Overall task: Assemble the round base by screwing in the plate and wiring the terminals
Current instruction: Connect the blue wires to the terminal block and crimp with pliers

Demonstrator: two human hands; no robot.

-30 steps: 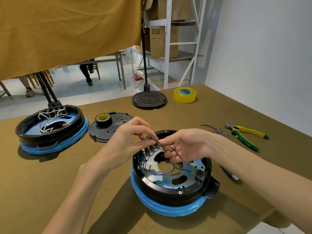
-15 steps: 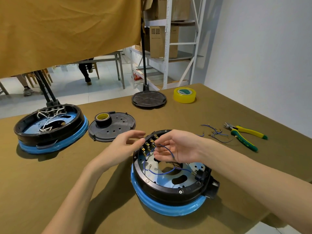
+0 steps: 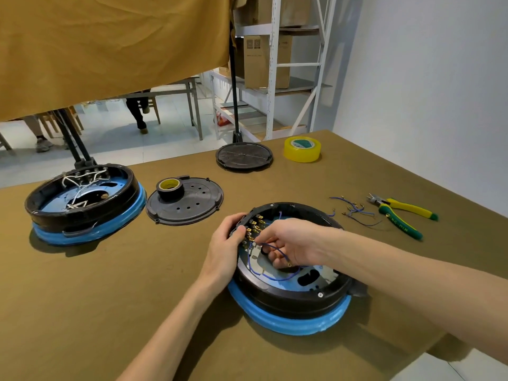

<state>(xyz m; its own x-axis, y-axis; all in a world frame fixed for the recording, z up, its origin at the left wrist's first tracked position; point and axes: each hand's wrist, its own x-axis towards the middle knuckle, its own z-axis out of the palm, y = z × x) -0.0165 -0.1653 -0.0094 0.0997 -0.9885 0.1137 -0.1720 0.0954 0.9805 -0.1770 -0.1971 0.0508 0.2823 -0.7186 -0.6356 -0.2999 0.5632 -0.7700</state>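
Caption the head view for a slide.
Left hand steadies the round base while right hand pinches a blue wire at the terminals.

Head view, seemingly close, downward

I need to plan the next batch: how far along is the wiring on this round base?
Done: the plate sits screwed inside the round base, with one blue wire already routed across it. In hand: the left hand steadies the rim while the right hand pinches a blue wire at the brass terminals. Left: spare wires lie unused.
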